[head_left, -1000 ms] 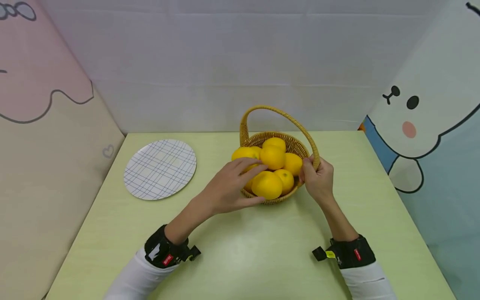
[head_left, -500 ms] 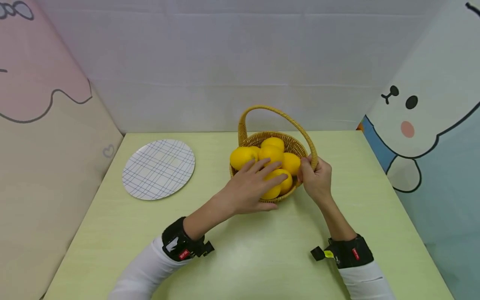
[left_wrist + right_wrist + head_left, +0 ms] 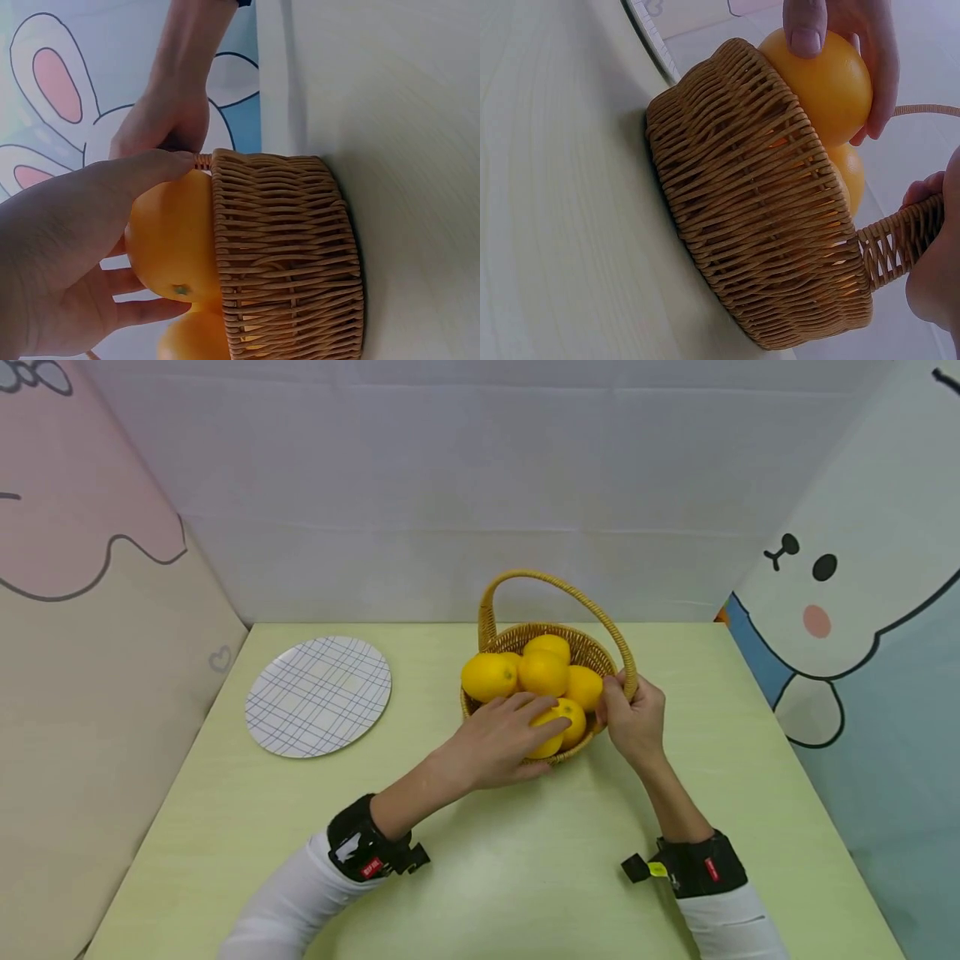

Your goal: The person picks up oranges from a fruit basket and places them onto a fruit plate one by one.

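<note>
At the basket's six o'clock, left hand has curled in, now grasping a fruit; right hand grips handle.

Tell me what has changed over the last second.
The left grip has moved right, farther over the wicker basket, its spread fingers now curling round the front orange. The right grip still holds the basket handle; basket and checked plate stayed put.
</note>
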### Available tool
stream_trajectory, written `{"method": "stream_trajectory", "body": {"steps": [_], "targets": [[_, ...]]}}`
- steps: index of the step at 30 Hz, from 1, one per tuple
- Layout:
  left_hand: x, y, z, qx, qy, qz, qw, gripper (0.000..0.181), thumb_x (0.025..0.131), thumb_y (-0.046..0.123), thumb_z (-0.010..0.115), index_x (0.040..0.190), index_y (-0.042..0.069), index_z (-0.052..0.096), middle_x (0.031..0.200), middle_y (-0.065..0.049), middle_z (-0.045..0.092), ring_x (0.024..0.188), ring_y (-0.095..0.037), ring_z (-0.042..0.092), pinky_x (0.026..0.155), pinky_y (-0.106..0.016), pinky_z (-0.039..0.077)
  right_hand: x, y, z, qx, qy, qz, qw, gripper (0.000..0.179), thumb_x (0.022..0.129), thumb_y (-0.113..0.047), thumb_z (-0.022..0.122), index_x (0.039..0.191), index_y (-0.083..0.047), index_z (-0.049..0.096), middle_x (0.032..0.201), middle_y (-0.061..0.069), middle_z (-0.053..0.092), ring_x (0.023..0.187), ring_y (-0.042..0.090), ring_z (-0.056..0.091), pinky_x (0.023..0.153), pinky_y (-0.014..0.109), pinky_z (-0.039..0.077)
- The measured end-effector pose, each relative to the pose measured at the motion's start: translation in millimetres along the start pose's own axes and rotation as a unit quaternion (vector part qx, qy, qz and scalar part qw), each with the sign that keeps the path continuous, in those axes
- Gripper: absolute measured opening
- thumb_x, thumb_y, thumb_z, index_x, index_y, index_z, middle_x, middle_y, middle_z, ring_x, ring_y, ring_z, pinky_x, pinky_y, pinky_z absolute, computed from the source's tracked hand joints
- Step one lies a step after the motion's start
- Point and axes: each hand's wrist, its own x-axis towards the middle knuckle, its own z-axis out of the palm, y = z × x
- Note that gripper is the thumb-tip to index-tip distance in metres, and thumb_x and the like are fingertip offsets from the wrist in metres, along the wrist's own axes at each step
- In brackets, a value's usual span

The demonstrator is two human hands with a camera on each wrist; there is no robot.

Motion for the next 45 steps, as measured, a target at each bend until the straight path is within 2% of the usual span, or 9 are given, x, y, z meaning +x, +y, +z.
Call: {"method": "stream_trajectory", "body": {"steps": [7,17,27,30,34,40,45], "targets": [[-0.4,-1.2,1.5,0.013,0.024,0.01,0.9996,0.053,0.106,0.042,0.081,0.153,0.022,0.067,0.154,-0.009,0.068,0.137,-0.03,0.069,0.114,-0.042,0.062,0.1,-0.4,1.1,-0.001,0.001,-0.009,1.0,0.039,0.112,-0.001,0.055,0.075,0.01,0.05,0.054,-0.005,0.055,0.043,0.024,0.049,0.041,0.019,0.043],[2.4,-2.9,1.2,0.02,0.023,0.014,0.9994,0.054,0.104,0.045,0.082,0.151,0.023,0.068,0.152,-0.008,0.069,0.135,-0.03,0.07,0.114,-0.041,0.061,0.3,-1.4,0.7,-0.002,-0.006,-0.021,0.9998,0.041,0.113,-0.001,0.054,0.073,0.007,0.049,0.054,-0.003,0.054,0.043,0.024,0.048,0.041,0.019,0.042],[2.1,-9.2,2.3,-0.027,0.039,0.027,0.9985,0.052,0.102,0.041,0.085,0.147,0.02,0.07,0.149,-0.009,0.071,0.133,-0.03,0.07,0.114,-0.042,0.061,0.8,-0.1,-0.1,-0.004,-0.006,-0.027,0.9996,0.039,0.112,0.004,0.052,0.073,0.007,0.048,0.054,0.0,0.053,0.043,0.024,0.048,0.041,0.02,0.042],[0.5,-10.8,2.8,-0.047,0.057,0.027,0.9969,0.051,0.102,0.04,0.085,0.147,0.019,0.071,0.149,-0.009,0.072,0.132,-0.029,0.07,0.114,-0.04,0.061,0.6,0.3,-0.4,-0.002,-0.007,-0.028,0.9996,0.041,0.113,0.001,0.053,0.073,0.007,0.049,0.054,-0.001,0.053,0.042,0.024,0.049,0.042,0.02,0.042],[-2.3,-13.1,4.0,-0.072,0.098,0.023,0.9923,0.051,0.1,0.04,0.086,0.145,0.018,0.073,0.147,-0.009,0.073,0.132,-0.029,0.071,0.117,-0.041,0.059,0.3,1.2,-0.6,0.005,-0.007,-0.027,0.9996,0.042,0.113,0.0,0.054,0.072,0.007,0.049,0.054,-0.002,0.053,0.042,0.024,0.049,0.042,0.019,0.043],[-5.0,-18.0,2.4,-0.105,0.167,0.023,0.98,0.05,0.099,0.038,0.086,0.142,0.017,0.075,0.143,-0.01,0.075,0.131,-0.028,0.072,0.121,-0.046,0.058,0.4,1.1,-0.4,0.012,-0.008,-0.027,0.9995,0.042,0.113,-0.001,0.054,0.072,0.007,0.049,0.054,-0.001,0.053,0.043,0.024,0.049,0.042,0.02,0.043],[-10.6,-25.7,-2.3,-0.131,0.202,0.013,0.9705,0.049,0.097,0.034,0.088,0.141,0.016,0.075,0.141,-0.013,0.075,0.131,-0.032,0.072,0.115,-0.046,0.061,0.3,1.3,-0.4,0.01,-0.007,-0.025,0.9996,0.042,0.113,-0.001,0.054,0.072,0.007,0.049,0.054,-0.001,0.053,0.043,0.024,0.049,0.042,0.02,0.043]]}}
